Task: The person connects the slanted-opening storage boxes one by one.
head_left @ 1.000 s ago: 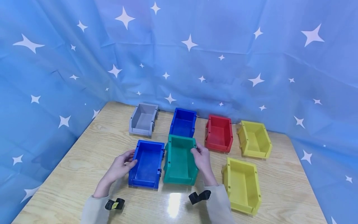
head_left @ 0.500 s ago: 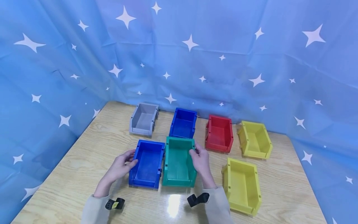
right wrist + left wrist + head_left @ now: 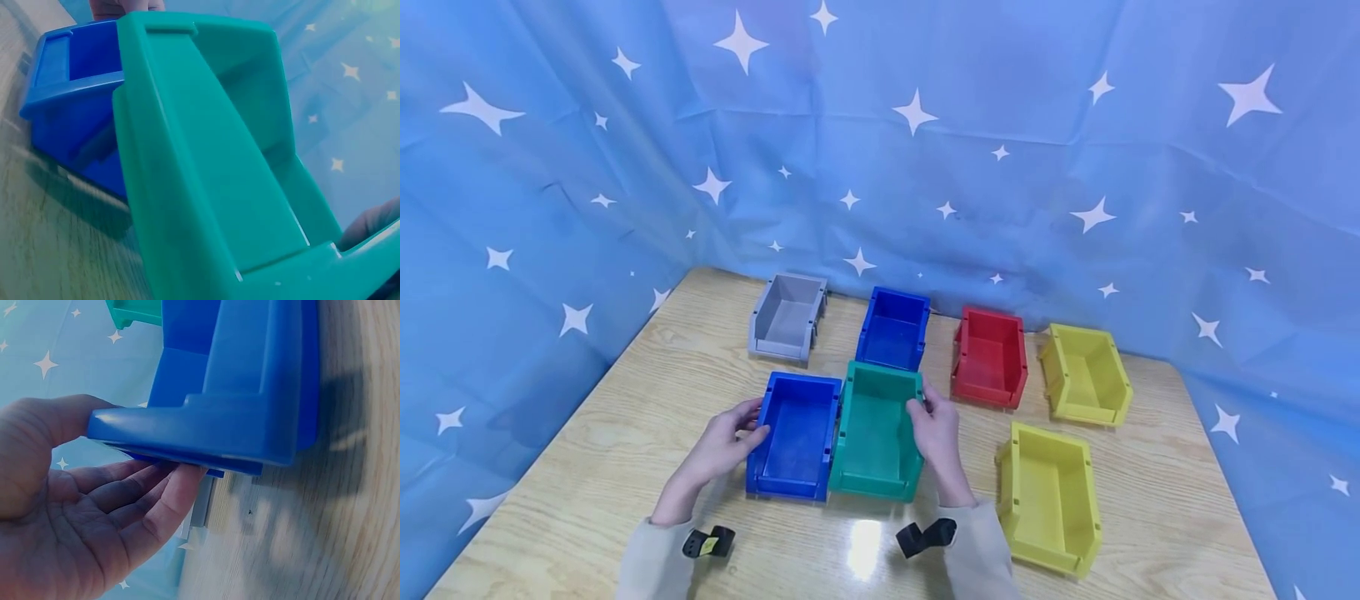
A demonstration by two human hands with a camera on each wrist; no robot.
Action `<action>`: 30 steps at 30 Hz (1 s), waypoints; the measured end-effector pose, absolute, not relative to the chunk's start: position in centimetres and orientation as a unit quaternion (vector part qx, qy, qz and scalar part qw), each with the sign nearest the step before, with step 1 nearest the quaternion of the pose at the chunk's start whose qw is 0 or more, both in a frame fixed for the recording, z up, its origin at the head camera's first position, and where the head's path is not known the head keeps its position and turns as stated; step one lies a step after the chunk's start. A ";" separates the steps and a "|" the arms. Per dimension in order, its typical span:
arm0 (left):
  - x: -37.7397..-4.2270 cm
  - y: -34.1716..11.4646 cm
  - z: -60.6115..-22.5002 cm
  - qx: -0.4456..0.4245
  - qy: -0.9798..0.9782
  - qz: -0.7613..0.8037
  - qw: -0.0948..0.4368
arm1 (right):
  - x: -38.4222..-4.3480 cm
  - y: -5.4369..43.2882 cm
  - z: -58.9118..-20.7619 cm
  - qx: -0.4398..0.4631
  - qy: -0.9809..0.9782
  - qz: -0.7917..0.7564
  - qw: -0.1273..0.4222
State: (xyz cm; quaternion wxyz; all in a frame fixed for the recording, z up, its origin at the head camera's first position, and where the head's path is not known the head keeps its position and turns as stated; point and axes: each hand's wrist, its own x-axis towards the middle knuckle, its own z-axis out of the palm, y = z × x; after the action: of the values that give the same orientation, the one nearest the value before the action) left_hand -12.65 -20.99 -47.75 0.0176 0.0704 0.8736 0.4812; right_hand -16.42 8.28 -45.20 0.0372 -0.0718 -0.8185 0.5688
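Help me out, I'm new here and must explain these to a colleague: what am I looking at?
There is no machine here, just a person's bare left hand and right hand. The wide view comes from a camera worn on the head, looking forward and down; the two close views are taken from the left and right wrists.

On the table stand a grey bin, a far blue bin, a red bin, a far yellow bin and a near yellow bin. A starry curtain hangs behind.

The left hand grips the near blue bin by its left side; the right hand grips the green bin by its right side.
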 end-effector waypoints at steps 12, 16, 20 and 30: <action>-12.9 -20.8 -47.6 0.089 0.875 0.475 0.013 | -16.4 8.2 -45.1 -0.067 -0.823 0.562 0.044; -12.9 -20.7 -47.6 0.095 0.878 0.469 0.009 | -16.1 8.0 -44.9 -0.055 -0.837 0.542 0.057; -12.9 -20.5 -47.6 0.097 0.880 0.466 -0.004 | -15.8 7.6 -44.4 -0.036 -0.858 0.508 0.073; -12.7 -20.2 -47.4 0.090 0.879 0.466 -0.029 | -16.0 7.2 -44.2 -0.009 -0.899 0.431 0.077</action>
State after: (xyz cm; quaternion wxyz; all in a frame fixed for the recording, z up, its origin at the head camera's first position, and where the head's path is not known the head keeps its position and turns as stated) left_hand -12.69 -20.18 -47.44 -0.0292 0.0899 0.8795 0.4664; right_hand -15.99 7.20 -44.24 0.0771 -0.0094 -0.8992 0.4307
